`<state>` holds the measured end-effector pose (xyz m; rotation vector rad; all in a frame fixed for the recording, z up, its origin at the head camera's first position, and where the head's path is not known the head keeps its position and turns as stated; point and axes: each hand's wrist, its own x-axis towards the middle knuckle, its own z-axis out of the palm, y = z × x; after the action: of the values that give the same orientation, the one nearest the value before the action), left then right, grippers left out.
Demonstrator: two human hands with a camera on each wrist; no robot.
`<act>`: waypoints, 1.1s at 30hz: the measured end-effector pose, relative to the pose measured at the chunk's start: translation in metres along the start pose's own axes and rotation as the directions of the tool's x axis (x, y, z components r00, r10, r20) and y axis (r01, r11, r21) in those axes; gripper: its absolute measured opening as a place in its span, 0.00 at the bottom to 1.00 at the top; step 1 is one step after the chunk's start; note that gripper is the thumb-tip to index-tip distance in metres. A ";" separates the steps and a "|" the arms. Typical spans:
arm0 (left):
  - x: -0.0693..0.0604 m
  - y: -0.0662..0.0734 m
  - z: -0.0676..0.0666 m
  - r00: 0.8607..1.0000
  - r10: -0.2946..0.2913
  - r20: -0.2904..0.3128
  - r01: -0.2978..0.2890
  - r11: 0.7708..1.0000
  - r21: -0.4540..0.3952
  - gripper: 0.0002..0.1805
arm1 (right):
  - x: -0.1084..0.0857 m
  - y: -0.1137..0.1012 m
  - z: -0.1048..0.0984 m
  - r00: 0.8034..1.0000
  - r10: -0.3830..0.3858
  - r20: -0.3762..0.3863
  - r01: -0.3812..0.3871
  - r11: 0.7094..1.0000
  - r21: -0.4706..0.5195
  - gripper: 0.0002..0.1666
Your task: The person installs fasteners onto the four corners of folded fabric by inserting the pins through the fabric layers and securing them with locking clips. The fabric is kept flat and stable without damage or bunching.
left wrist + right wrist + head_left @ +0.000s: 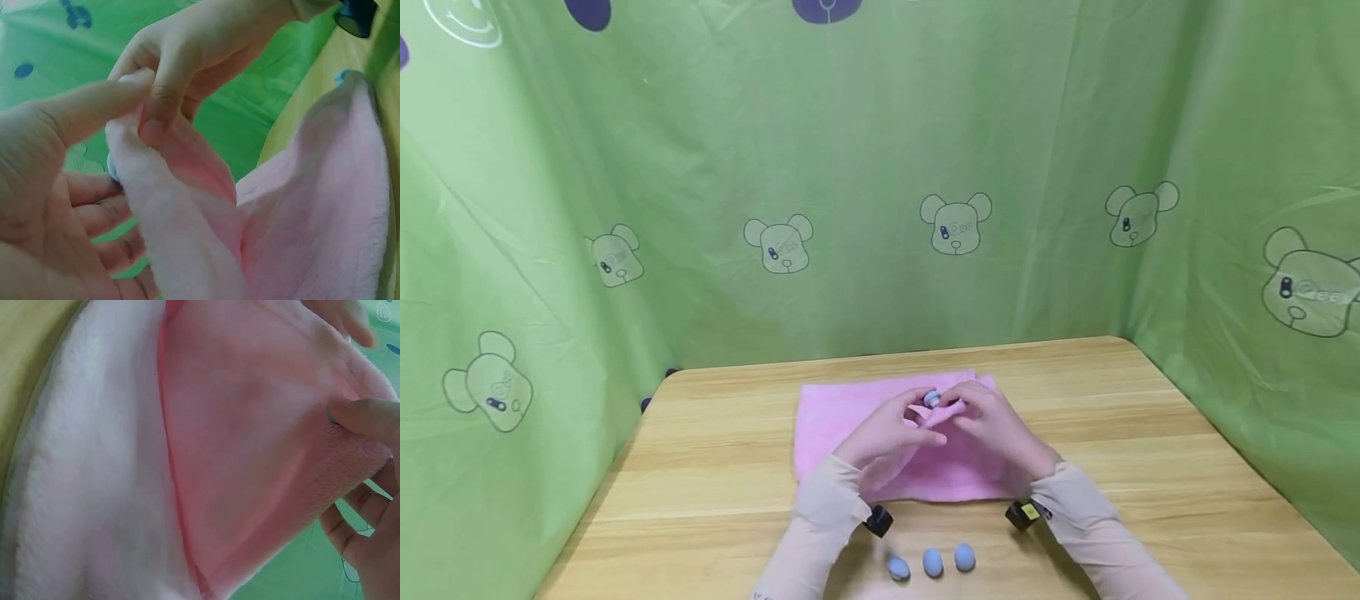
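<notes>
A pink cloth lies on the wooden table, its near part lifted between both hands. The right hand pinches the raised edge between thumb and fingers; the right wrist view shows its thumb on the cloth. Beside it, the left hand holds a small blue ball at its fingertips, against the cloth. In the left wrist view the left hand has its thumb on the cloth edge, and the ball is mostly hidden behind the cloth.
Three blue balls, left, middle and right, lie in a row near the front of the table, between the forearms. A green curtain with bear-head drawings surrounds the table's back and sides.
</notes>
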<state>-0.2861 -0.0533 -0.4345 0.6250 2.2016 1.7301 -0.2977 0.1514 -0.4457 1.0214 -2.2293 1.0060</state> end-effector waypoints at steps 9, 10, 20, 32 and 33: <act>0.002 0.005 0.011 0.984 0.053 -0.169 0.002 0.951 0.310 0.14 | 0.001 -0.005 -0.006 0.992 0.112 0.061 -0.113 0.994 0.000 0.15; 0.001 0.005 0.011 0.982 0.049 -0.185 0.013 0.948 0.319 0.14 | 0.001 -0.005 -0.006 0.990 0.127 0.065 -0.127 0.992 -0.011 0.15; 0.006 -0.008 -0.006 0.940 -0.156 -0.302 0.176 0.984 0.037 0.15 | 0.004 -0.002 -0.024 0.975 0.224 0.010 -0.224 0.974 -0.019 0.27; -0.001 -0.047 -0.063 0.875 -0.288 -0.388 0.254 0.957 -0.138 0.15 | 0.004 0.017 -0.061 0.971 0.147 -0.189 -0.162 0.985 -0.067 0.23; -0.002 -0.050 -0.066 0.871 -0.306 -0.383 0.268 0.951 -0.151 0.14 | 0.004 0.018 -0.064 0.969 0.146 -0.200 -0.163 0.984 -0.067 0.23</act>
<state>-0.3235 -0.1195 -0.4665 -0.1004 2.3018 1.9111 -0.3064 0.2080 -0.4117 0.6905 -2.1938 1.0225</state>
